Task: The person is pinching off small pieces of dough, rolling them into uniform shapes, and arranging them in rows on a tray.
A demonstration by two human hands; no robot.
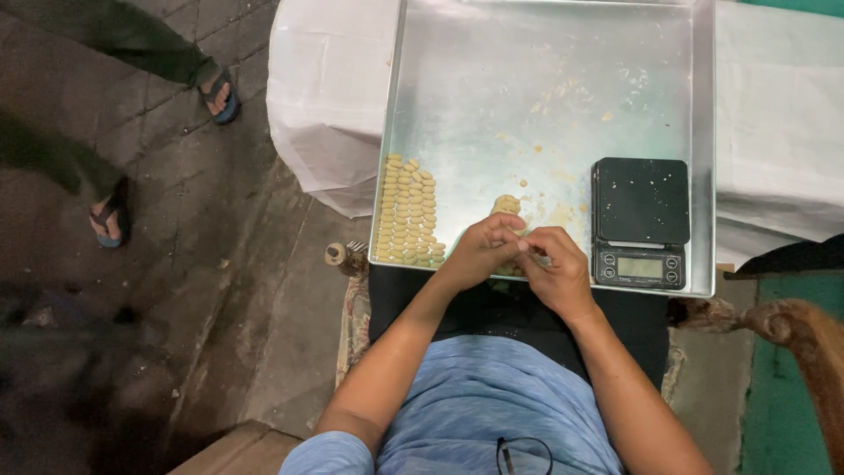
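While neat rows of pale dough pieces [407,211] fill the metal tray's [703,132] seven-o'clock corner, the left hand [479,251] and right hand [556,268] pinch one small dough piece [525,248] together at six o'clock; light, even pressure seems wise. A black scale [640,222] sits at four o'clock.

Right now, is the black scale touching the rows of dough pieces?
Apart. The head view shows bare tray between the black scale and the rows of dough pieces.
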